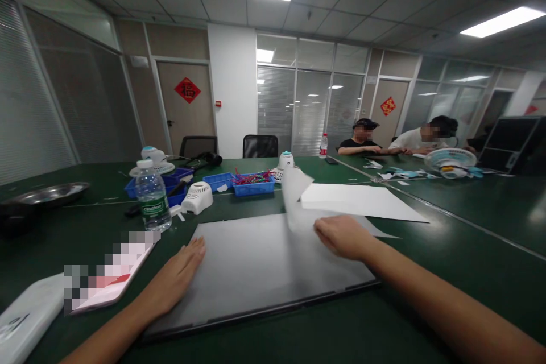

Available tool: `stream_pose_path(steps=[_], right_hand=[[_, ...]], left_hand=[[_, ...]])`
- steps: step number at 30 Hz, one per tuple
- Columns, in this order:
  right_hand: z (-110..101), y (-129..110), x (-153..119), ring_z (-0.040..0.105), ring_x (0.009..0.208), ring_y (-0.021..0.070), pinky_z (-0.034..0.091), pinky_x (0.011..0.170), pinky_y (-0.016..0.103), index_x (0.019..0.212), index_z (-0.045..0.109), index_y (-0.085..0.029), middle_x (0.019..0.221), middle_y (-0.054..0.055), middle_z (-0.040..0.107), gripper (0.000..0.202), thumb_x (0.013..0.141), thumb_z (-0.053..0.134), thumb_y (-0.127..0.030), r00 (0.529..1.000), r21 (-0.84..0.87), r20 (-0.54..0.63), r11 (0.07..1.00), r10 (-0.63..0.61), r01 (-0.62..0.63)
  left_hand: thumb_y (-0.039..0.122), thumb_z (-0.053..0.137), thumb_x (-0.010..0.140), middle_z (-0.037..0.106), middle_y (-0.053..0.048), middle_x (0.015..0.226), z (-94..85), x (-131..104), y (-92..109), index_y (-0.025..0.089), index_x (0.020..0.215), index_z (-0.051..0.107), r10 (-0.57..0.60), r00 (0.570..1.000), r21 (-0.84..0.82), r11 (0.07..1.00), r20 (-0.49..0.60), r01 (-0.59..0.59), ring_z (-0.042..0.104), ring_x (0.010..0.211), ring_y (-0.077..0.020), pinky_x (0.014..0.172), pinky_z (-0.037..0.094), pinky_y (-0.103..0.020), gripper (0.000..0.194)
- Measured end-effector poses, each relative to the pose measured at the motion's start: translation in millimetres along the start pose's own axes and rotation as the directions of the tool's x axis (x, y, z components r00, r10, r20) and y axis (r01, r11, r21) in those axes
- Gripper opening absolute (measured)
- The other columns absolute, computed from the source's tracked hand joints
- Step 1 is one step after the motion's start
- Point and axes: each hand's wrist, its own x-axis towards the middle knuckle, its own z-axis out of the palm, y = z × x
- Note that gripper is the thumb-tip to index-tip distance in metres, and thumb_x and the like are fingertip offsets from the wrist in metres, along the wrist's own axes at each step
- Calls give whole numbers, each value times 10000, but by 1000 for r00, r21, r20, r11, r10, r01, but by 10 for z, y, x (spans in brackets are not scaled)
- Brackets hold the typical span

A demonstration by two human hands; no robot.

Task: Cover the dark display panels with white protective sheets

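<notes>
A flat rectangular panel (251, 264) with a dark frame edge lies before me, its top a smooth grey. My left hand (181, 273) rests with its fingers extended along the panel's left edge. Over the panel's right part, my right hand (343, 236) is closed on a thin translucent sheet (294, 199). This sheet bends upward in a curl by the fingers, and its edges look blurred. My right fingertips are partly hidden. Just behind, white paper sheets (362, 200) lie on the table.
On the green table (426, 261), a water bottle (151, 196), a phone (117, 278) and a white case (34, 307) sit at left. Farther back are blue trays (253, 186), white fan-like housings (198, 198) and a basket (451, 158). Two people (362, 139) sit at far right.
</notes>
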Motion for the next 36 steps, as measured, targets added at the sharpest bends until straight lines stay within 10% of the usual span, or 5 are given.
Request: stream_pose_path(steps=[8,13,21,31,36], right_hand=[[-124,-735,-98,662,882,203,462,770,312,1029,668,-211,993,62,731,396,942,506,-562,903,281,-95,859,-418,428],[164,146,1,613,1158,188,430,1032,349,1239,641,-251,1262,60,679,373,1007,415,-436,988,346,-156,937,8,47],[767,1639,-388,543,1291,321,438,1040,516,1372,581,-180,1405,173,579,504,991,445,-480,878,170,58,862,474,-477],[672,1590,-400,653,959,204,556,831,409,1204,602,-149,1125,88,656,327,990,552,-391,763,-14,-41,763,645,-646],[353,1221,-283,654,898,266,478,804,399,1104,589,-93,961,189,682,419,1054,233,-308,812,-27,-198,826,548,-564]], left_hand=[[637,256,963,266,-67,1640,3,20,-16,170,1590,252,12,1000,-147,989,-25,-15,313,1485,-299,1212,273,-510,782],[295,441,876,322,-42,1615,-25,83,-122,217,1570,316,105,994,-125,987,43,-99,356,1465,-281,1184,346,-485,709],[428,493,904,331,47,1596,-123,27,-43,398,1392,569,208,956,30,975,208,-219,253,1494,-345,1189,266,-607,494],[607,65,985,661,30,1363,-186,59,-69,336,1085,792,99,995,-162,982,17,-95,521,1369,-304,1229,244,-558,782],[676,358,930,644,-5,1381,-201,81,-54,296,1151,770,81,997,-5,997,8,-81,587,1298,-340,1126,436,-523,602]])
